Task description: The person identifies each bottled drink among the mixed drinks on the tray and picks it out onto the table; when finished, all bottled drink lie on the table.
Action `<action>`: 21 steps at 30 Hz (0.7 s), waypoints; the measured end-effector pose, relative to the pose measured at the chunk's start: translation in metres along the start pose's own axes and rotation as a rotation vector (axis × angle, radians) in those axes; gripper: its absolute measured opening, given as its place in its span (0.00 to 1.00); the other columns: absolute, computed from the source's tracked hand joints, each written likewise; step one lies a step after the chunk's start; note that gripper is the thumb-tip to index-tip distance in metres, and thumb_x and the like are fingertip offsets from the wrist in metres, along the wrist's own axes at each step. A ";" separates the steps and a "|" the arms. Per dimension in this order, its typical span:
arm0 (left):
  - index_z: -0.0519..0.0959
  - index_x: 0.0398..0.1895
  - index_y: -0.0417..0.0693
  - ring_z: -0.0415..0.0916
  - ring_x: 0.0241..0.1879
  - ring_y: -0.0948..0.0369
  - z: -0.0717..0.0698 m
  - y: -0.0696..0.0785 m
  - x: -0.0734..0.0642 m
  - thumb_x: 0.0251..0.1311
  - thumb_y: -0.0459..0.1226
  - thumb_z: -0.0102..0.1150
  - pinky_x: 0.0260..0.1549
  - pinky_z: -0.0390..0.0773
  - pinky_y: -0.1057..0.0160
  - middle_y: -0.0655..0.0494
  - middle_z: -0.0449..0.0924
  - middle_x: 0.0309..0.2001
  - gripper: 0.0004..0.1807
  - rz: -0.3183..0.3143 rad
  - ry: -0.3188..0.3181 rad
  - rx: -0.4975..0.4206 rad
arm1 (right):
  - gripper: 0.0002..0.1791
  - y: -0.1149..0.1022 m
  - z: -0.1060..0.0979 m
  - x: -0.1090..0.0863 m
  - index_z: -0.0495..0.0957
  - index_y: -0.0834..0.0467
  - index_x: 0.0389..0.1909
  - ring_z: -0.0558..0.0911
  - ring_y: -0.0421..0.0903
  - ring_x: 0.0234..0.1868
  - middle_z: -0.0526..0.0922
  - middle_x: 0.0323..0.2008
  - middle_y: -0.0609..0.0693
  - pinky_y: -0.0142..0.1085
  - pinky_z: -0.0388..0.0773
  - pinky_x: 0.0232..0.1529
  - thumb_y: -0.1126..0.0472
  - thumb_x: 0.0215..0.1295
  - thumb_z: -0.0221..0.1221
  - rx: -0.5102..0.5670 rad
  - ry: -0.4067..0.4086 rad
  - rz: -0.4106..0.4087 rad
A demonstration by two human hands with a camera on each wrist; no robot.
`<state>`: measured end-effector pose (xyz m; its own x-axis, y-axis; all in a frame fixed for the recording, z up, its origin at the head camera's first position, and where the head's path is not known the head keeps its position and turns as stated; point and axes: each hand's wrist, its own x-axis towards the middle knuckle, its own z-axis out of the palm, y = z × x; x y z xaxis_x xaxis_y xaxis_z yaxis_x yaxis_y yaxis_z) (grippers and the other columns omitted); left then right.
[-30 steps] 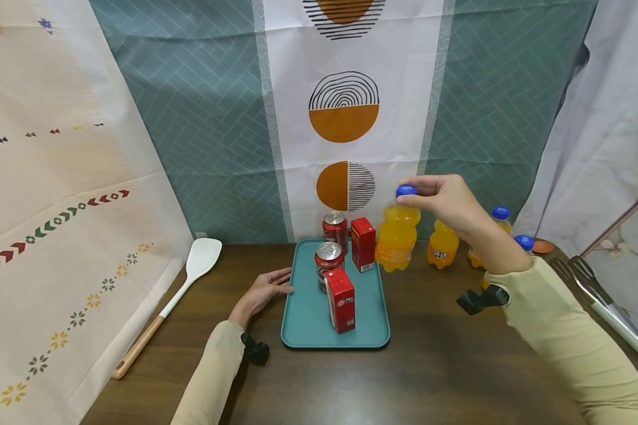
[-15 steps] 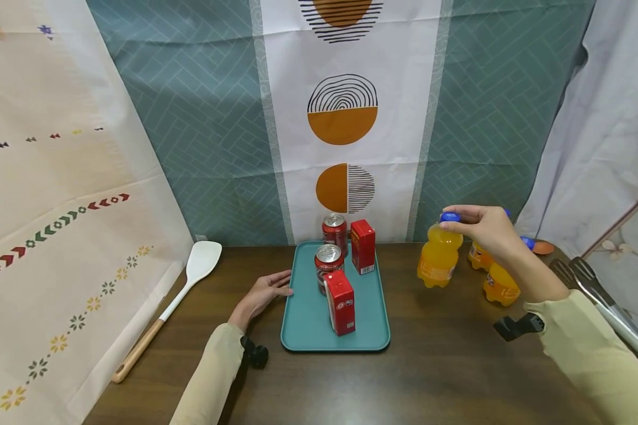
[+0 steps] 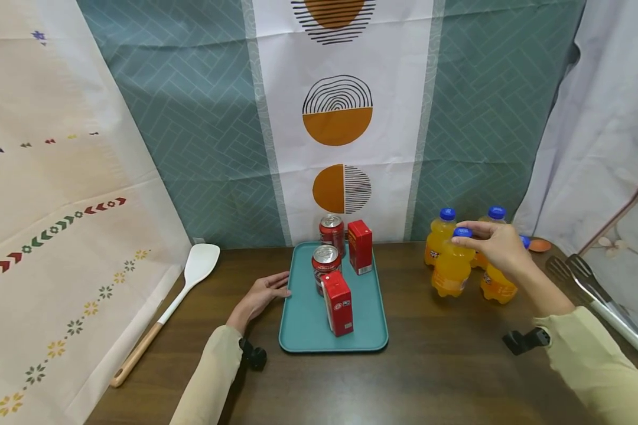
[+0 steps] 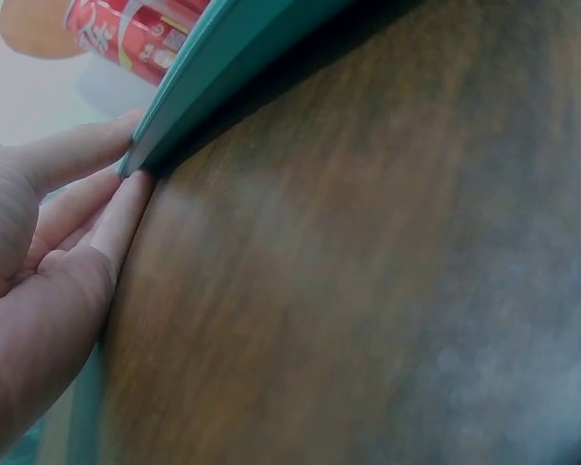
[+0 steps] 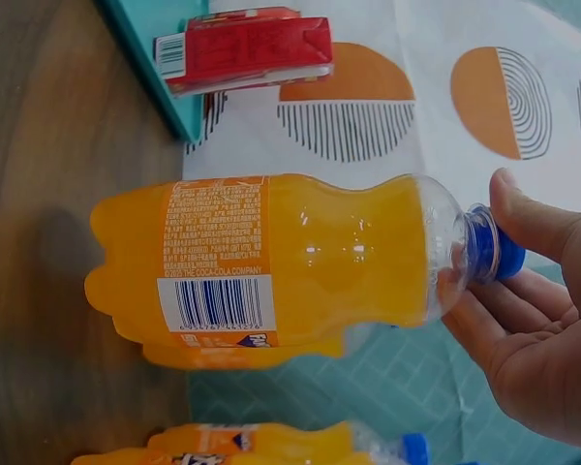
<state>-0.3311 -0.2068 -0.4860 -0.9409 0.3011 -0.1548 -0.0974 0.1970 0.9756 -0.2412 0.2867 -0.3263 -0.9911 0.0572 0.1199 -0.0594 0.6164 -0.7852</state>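
Note:
My right hand (image 3: pixel 497 248) pinches the blue cap of an orange soda bottle (image 3: pixel 451 271) between thumb and fingers. The bottle is upright on the right; whether its base touches the table is hard to tell. Several similar bottles stand around it, one orange soda bottle (image 3: pixel 436 239) just behind and one (image 3: pixel 497 286) to its right. At the left side of a teal tray (image 3: pixel 303 330), the fingertips of my left hand (image 3: pixel 260 298) touch the rim, fingers fairly straight. On the tray are two red cola cans (image 3: pixel 326 265) and two red drink cartons (image 3: pixel 339 304).
A white spatula (image 3: pixel 202 260) with a wooden handle lies left of the tray. Metal utensils (image 3: pixel 579 271) and an orange rounded piece (image 3: pixel 539 245) lie at the far right. Patterned cloth (image 3: pixel 228 147) hangs along the back of the wooden table (image 3: pixel 319 389).
My right hand has carried the orange soda bottle from beside the tray rightward and down, to the front of the other bottles. My left hand stays at the tray's rim.

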 end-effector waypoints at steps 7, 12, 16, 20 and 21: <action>0.61 0.72 0.34 0.63 0.70 0.45 0.001 0.001 -0.001 0.60 0.28 0.62 0.68 0.68 0.51 0.36 0.62 0.71 0.36 -0.003 0.004 0.002 | 0.36 0.014 0.002 -0.004 0.77 0.62 0.60 0.78 0.30 0.41 0.81 0.55 0.63 0.17 0.76 0.35 0.39 0.61 0.62 -0.083 0.010 0.010; 0.60 0.72 0.34 0.62 0.71 0.45 0.001 0.001 -0.001 0.61 0.28 0.60 0.68 0.67 0.52 0.36 0.61 0.72 0.35 -0.003 -0.005 0.005 | 0.34 0.025 0.004 -0.007 0.77 0.64 0.59 0.81 0.62 0.53 0.79 0.56 0.68 0.19 0.78 0.34 0.40 0.63 0.61 -0.114 0.019 0.002; 0.61 0.72 0.35 0.63 0.71 0.45 0.000 0.001 0.000 0.61 0.28 0.60 0.68 0.67 0.51 0.37 0.61 0.72 0.35 -0.002 -0.007 0.004 | 0.34 0.031 0.005 -0.010 0.77 0.64 0.59 0.78 0.66 0.56 0.79 0.56 0.68 0.17 0.76 0.33 0.40 0.64 0.60 -0.120 0.038 0.001; 0.61 0.72 0.36 0.64 0.70 0.46 0.000 0.000 0.001 0.61 0.29 0.61 0.67 0.68 0.53 0.38 0.62 0.71 0.35 -0.006 0.002 0.001 | 0.34 0.029 0.007 -0.010 0.77 0.62 0.59 0.78 0.65 0.56 0.80 0.55 0.68 0.15 0.73 0.32 0.40 0.63 0.60 -0.119 0.055 0.008; 0.61 0.72 0.35 0.64 0.70 0.46 0.000 0.000 0.001 0.61 0.29 0.61 0.66 0.69 0.53 0.38 0.62 0.71 0.35 -0.005 0.003 0.002 | 0.34 0.028 0.008 -0.010 0.77 0.62 0.59 0.78 0.65 0.57 0.80 0.56 0.67 0.15 0.73 0.32 0.39 0.63 0.60 -0.118 0.056 0.013</action>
<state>-0.3319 -0.2063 -0.4862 -0.9413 0.2977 -0.1593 -0.1014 0.2008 0.9744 -0.2338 0.2972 -0.3544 -0.9832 0.1076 0.1472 -0.0294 0.7032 -0.7104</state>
